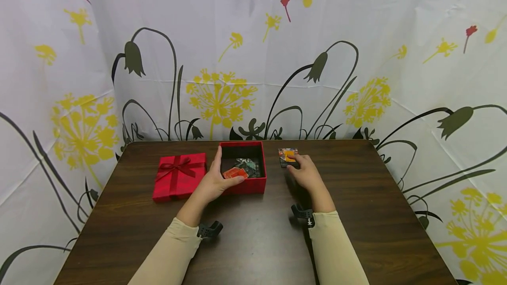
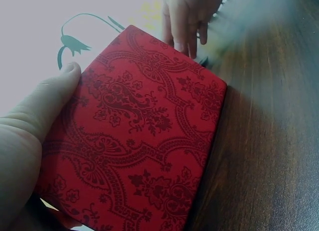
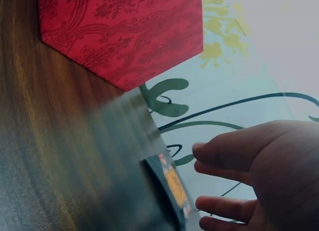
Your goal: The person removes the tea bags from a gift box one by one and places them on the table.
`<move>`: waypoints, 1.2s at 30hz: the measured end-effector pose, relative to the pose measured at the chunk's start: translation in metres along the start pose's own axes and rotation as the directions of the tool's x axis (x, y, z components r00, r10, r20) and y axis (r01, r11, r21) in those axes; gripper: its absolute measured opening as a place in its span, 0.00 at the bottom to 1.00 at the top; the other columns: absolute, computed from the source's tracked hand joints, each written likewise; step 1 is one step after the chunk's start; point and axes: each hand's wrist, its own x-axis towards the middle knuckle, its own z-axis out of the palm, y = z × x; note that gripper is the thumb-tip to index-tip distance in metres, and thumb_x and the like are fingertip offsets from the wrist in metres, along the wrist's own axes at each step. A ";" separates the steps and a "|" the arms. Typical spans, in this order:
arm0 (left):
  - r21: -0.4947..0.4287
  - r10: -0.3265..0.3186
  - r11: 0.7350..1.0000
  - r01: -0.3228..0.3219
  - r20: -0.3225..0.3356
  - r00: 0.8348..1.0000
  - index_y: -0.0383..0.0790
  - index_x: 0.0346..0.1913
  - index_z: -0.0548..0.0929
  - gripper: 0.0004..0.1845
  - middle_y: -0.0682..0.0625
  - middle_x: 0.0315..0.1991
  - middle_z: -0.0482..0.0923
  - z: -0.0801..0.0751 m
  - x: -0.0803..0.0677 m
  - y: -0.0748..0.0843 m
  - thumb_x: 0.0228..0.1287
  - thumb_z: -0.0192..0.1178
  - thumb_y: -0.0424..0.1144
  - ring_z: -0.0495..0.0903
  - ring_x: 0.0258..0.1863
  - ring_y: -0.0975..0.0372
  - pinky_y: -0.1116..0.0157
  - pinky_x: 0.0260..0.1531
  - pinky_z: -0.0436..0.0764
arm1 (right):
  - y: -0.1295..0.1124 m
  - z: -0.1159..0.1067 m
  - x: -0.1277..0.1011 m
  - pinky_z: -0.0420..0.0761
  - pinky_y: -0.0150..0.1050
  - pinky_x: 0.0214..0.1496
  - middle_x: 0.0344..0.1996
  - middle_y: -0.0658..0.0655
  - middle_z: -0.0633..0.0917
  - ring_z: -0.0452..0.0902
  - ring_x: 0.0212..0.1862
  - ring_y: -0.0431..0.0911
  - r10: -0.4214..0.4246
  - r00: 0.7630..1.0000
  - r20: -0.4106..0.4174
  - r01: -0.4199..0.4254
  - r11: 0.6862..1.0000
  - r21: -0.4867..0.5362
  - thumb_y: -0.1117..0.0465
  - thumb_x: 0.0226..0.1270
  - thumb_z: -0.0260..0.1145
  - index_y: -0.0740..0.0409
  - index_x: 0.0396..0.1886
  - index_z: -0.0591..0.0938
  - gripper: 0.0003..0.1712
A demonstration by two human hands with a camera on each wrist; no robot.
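Note:
A red patterned gift box (image 1: 247,186) stands without its lid near the far edge of the table. My left hand (image 1: 211,184) holds it at the left front corner, thumb over the front rim and fingers along the left side. Inside the box lie an orange card or packet (image 1: 236,173) and several dark greenish ones (image 1: 251,167). To the right of the box is a small pile of dark cards or packets (image 3: 172,183), the top one orange and yellow. My right hand (image 1: 306,174) is over its right edge, fingers extended and spread; contact is unclear.
The red box lid (image 1: 166,188) with a ribbon bow lies left of the box. A dark wood table (image 1: 253,241) carries everything, and a white flower-print cloth (image 1: 253,113) hangs behind its far edge. Both wrists wear black camera mounts.

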 end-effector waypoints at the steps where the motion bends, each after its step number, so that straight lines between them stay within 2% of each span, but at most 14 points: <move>1: 0.000 0.001 1.000 -0.001 0.001 1.000 0.67 0.89 0.27 0.70 0.44 0.92 0.34 0.000 0.000 0.000 0.65 0.76 0.58 0.45 0.89 0.38 0.29 0.80 0.59 | -0.001 -0.001 0.000 0.74 0.66 0.75 0.69 0.71 0.76 0.76 0.70 0.67 0.000 1.000 -0.014 0.000 1.000 -0.002 0.57 0.80 0.68 0.59 0.74 0.81 0.27; 8: -0.012 0.004 1.000 -0.003 0.002 1.000 0.69 0.88 0.27 0.71 0.44 0.92 0.34 0.000 -0.001 0.002 0.64 0.77 0.57 0.44 0.89 0.38 0.30 0.81 0.59 | -0.018 -0.012 -0.004 0.78 0.63 0.67 0.60 0.70 0.82 0.80 0.62 0.65 -0.035 0.993 -0.111 0.038 0.999 0.027 0.58 0.79 0.69 0.59 0.66 0.85 0.21; 12: -0.002 0.001 1.000 -0.001 0.007 1.000 0.68 0.89 0.27 0.71 0.42 0.92 0.34 -0.001 -0.001 0.002 0.65 0.77 0.57 0.44 0.89 0.37 0.30 0.81 0.58 | -0.029 -0.019 -0.006 0.81 0.60 0.67 0.56 0.68 0.84 0.82 0.60 0.62 -0.049 0.990 -0.132 0.060 0.995 0.080 0.60 0.79 0.68 0.62 0.64 0.85 0.19; 15: 0.009 -0.005 1.000 0.005 0.003 1.000 0.68 0.89 0.27 0.71 0.42 0.92 0.34 -0.002 -0.001 0.003 0.65 0.77 0.58 0.45 0.88 0.36 0.29 0.80 0.59 | -0.037 -0.023 -0.010 0.83 0.59 0.68 0.56 0.66 0.84 0.84 0.62 0.60 -0.047 0.990 -0.130 0.063 0.990 0.123 0.60 0.80 0.68 0.61 0.62 0.85 0.17; 20: 0.015 -0.009 1.000 0.009 -0.003 1.000 0.68 0.89 0.27 0.70 0.43 0.92 0.34 -0.001 -0.003 0.002 0.65 0.77 0.58 0.46 0.89 0.37 0.29 0.80 0.59 | -0.048 -0.028 -0.015 0.84 0.58 0.66 0.57 0.63 0.85 0.84 0.61 0.58 -0.055 0.990 -0.129 0.072 0.989 0.129 0.59 0.82 0.67 0.58 0.61 0.86 0.15; 24: 0.002 -0.003 1.000 0.003 -0.001 1.000 0.68 0.89 0.27 0.70 0.43 0.92 0.34 0.001 -0.003 0.001 0.65 0.77 0.57 0.44 0.89 0.38 0.30 0.81 0.58 | -0.060 -0.031 -0.021 0.85 0.56 0.62 0.55 0.61 0.87 0.86 0.58 0.56 -0.078 0.987 -0.138 0.098 0.985 0.142 0.58 0.82 0.67 0.57 0.60 0.86 0.15; 29: -0.012 0.008 1.000 -0.008 0.000 1.000 0.68 0.89 0.27 0.70 0.44 0.92 0.34 0.002 -0.002 0.001 0.65 0.77 0.58 0.44 0.89 0.39 0.30 0.81 0.58 | -0.082 -0.038 -0.031 0.87 0.48 0.54 0.52 0.57 0.90 0.89 0.53 0.51 -0.121 0.983 -0.139 0.142 0.977 0.156 0.56 0.82 0.68 0.54 0.60 0.87 0.14; 32: -0.013 0.010 1.000 -0.010 0.002 1.000 0.68 0.89 0.27 0.71 0.44 0.92 0.34 0.001 -0.001 0.001 0.64 0.77 0.59 0.44 0.89 0.39 0.30 0.81 0.58 | -0.095 -0.043 -0.039 0.87 0.44 0.51 0.51 0.55 0.92 0.89 0.50 0.48 -0.137 0.983 -0.122 0.159 0.968 0.194 0.56 0.82 0.68 0.51 0.59 0.87 0.12; 36: -0.017 0.007 1.000 -0.007 -0.002 1.000 0.68 0.89 0.28 0.70 0.43 0.92 0.35 0.000 -0.002 0.000 0.65 0.77 0.57 0.45 0.89 0.38 0.30 0.81 0.58 | -0.108 -0.047 -0.050 0.90 0.42 0.50 0.50 0.54 0.93 0.89 0.48 0.45 -0.147 0.985 -0.088 0.166 0.949 0.268 0.56 0.83 0.67 0.53 0.60 0.87 0.13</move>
